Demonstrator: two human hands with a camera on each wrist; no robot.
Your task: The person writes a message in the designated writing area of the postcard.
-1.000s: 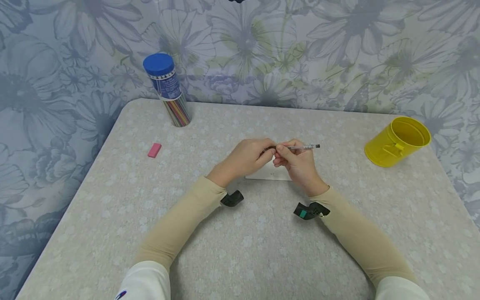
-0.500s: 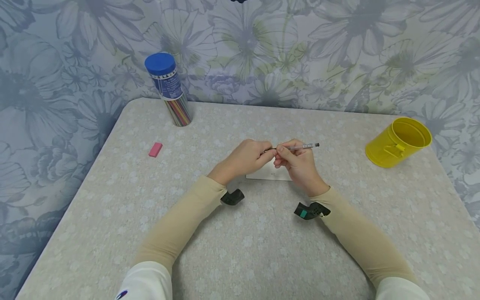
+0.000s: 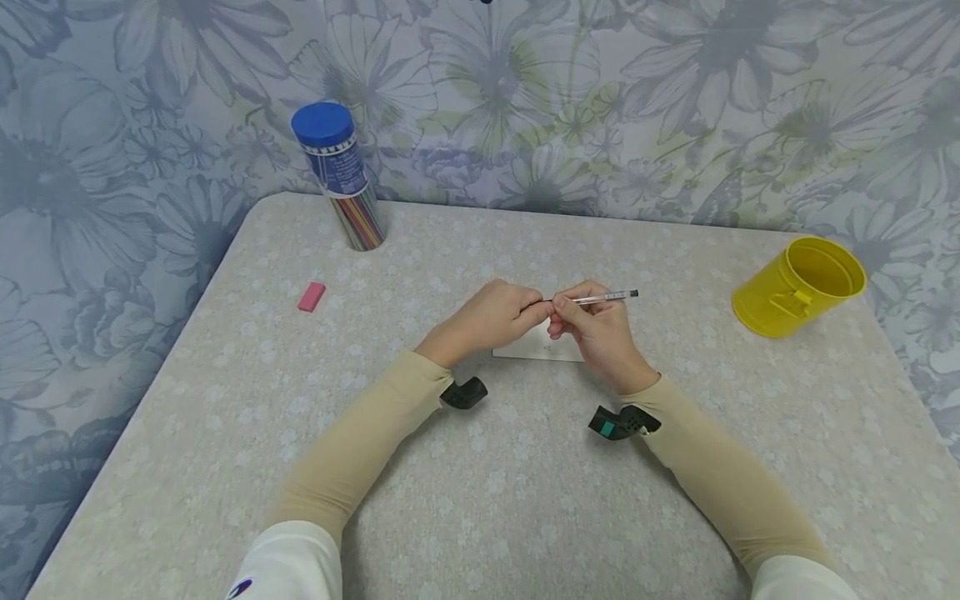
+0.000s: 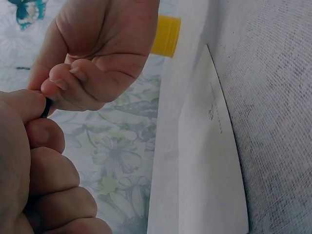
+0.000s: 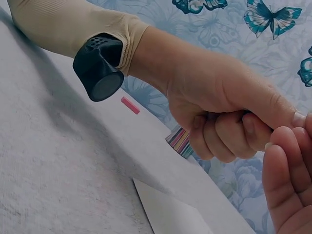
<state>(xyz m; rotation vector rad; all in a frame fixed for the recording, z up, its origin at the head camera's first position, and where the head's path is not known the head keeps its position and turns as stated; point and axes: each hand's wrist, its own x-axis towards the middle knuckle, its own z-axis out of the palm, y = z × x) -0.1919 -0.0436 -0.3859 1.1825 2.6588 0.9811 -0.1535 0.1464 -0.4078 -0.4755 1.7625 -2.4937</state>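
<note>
Above the white sheet, the left grip is pinching the dark end and the right grip the clear barrel of a pen pointing toward three o'clock, probably light, stiff, slick and best held mid-barrel.

Near the table's far left corner stands a blue-lidded tube; a pink eraser lies nearer the left edge. A yellow bucket stands near the far right corner.
</note>
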